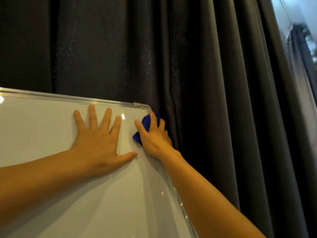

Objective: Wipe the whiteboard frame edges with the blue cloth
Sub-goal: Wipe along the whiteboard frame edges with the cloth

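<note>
Bracing the whiteboard (pixel 51 143) is the job of the left hand (pixel 101 143), which lies flat on the white surface near the top right corner, palm down, with its fingers (pixel 92 115) spread wide and the thumb stretched out to the side; pressing over a broad area like this likely keeps the board from rocking or swinging back against the dark curtain (pixel 205 66) hanging just behind it. The right hand (pixel 154 134) sits at the right side of the board just below the rounded corner, its fingers curled and pressed together over the bunched blue cloth (pixel 146 123), with the thumb on the board side and the other fingers wrapping toward the outer edge. That grip seems chosen so the cloth folds around the frame (pixel 85 99) and rubs its face and its side at once. The cloth shows only as two blue bulges, above and below the thumb; the rest is hidden under the hand. The silver frame runs along the top to a small clear clip (pixel 135 104) by the corner and down the right side under the right forearm, so the wiping appears to be working along that upright edge.
</note>
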The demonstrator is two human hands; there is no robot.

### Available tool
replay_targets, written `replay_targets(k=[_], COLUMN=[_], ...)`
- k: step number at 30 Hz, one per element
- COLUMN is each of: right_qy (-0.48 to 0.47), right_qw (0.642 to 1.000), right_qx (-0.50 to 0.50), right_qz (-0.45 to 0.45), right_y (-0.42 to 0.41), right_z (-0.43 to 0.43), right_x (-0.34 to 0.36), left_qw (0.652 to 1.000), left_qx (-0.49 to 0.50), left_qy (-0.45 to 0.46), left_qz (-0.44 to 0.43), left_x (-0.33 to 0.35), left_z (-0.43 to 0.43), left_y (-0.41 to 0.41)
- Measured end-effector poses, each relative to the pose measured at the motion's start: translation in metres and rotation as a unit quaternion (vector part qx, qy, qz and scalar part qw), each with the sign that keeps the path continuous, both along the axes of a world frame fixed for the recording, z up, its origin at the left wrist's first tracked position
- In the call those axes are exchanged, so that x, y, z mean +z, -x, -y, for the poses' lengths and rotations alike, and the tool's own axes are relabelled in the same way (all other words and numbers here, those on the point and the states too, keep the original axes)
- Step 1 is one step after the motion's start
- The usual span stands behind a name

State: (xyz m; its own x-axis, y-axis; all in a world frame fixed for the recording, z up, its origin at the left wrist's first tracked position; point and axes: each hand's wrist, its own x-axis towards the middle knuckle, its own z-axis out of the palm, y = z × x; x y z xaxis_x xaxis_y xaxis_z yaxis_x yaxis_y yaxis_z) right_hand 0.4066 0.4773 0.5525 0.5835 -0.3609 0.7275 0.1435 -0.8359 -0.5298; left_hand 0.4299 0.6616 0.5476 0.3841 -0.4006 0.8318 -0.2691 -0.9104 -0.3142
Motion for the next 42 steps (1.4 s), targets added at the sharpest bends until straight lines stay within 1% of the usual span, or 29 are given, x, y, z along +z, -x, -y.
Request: replay_targets(k=[2, 4, 6, 8, 10, 14, 16, 18, 21, 24, 26, 29, 32, 35, 37, 40, 42], right_qy=[-0.039, -0.014, 0.034, 0.067, 0.068, 0.022, -0.011, -0.052, -0.111, -0.100, -0.074, -0.062, -0.052, -0.072, -0.089, -0.051, -0.057], right_qw=[0.999, 0.999, 0.999, 0.997, 0.997, 0.998, 0.997, 0.996, 0.990, 0.993, 0.994, 0.994, 0.992, 0.990, 0.988, 0.992, 0.994], right_qx=[0.017, 0.002, -0.011, -0.006, -0.003, -0.032, -0.055, -0.073, -0.082, -0.062, -0.069, -0.072, -0.088, -0.108, -0.121, -0.109, -0.097], right_qz=[0.009, 0.031, 0.031, 0.031, 0.031, 0.056, 0.043, 0.024, 0.030, 0.032, 0.041, 0.059, 0.068, 0.050, 0.034, 0.026, 0.016], right_y=[-0.006, -0.013, -0.014, -0.007, 0.010, 0.049, 0.061, 0.063, 0.050, 0.034, 0.028, 0.040, 0.060, 0.085, 0.110, 0.125, 0.139], right_z=[-0.001, -0.002, -0.006, -0.008, -0.006, 0.003, 0.002, -0.004, -0.015, -0.026, -0.026, -0.014, -0.009, -0.015, -0.027, -0.040, -0.046], right_x=[0.032, 0.047, 0.040, 0.017, -0.018, -0.105, -0.127, -0.125, -0.086, -0.044, -0.044, -0.077, -0.127, -0.179, -0.224, -0.262, -0.278], left_qw=[1.000, 1.000, 1.000, 1.000, 1.000, 0.999, 0.998, 0.996, 0.993, 0.992, 0.992, 0.991, 0.990, 0.987, 0.980, 0.974, 0.970], left_qx=[-0.002, 0.005, 0.004, -0.006, -0.017, -0.045, -0.053, -0.063, -0.071, -0.068, -0.073, -0.081, -0.078, -0.081, -0.091, -0.092, -0.096], left_qy=[0.004, 0.005, 0.001, 0.001, 0.001, -0.022, -0.044, -0.061, -0.098, -0.104, -0.100, -0.105, -0.118, -0.137, -0.171, -0.202, -0.221], left_qz=[0.001, 0.003, 0.006, 0.015, 0.017, 0.014, 0.002, -0.004, -0.004, -0.010, -0.010, -0.018, -0.026, -0.015, -0.034, -0.036, -0.037], left_x=[-0.001, -0.002, -0.004, -0.004, -0.004, -0.012, -0.019, -0.029, -0.051, -0.062, -0.063, -0.066, -0.070, -0.081, -0.096, -0.106, -0.113], left_z=[0.000, 0.000, -0.002, -0.005, -0.007, -0.002, -0.001, 0.002, 0.009, 0.010, 0.010, 0.008, 0.007, 0.008, 0.011, 0.017, 0.024], left_y=[-0.004, -0.005, -0.005, -0.004, -0.001, 0.010, 0.018, 0.024, 0.034, 0.040, 0.040, 0.043, 0.045, 0.049, 0.067, 0.068, 0.070])
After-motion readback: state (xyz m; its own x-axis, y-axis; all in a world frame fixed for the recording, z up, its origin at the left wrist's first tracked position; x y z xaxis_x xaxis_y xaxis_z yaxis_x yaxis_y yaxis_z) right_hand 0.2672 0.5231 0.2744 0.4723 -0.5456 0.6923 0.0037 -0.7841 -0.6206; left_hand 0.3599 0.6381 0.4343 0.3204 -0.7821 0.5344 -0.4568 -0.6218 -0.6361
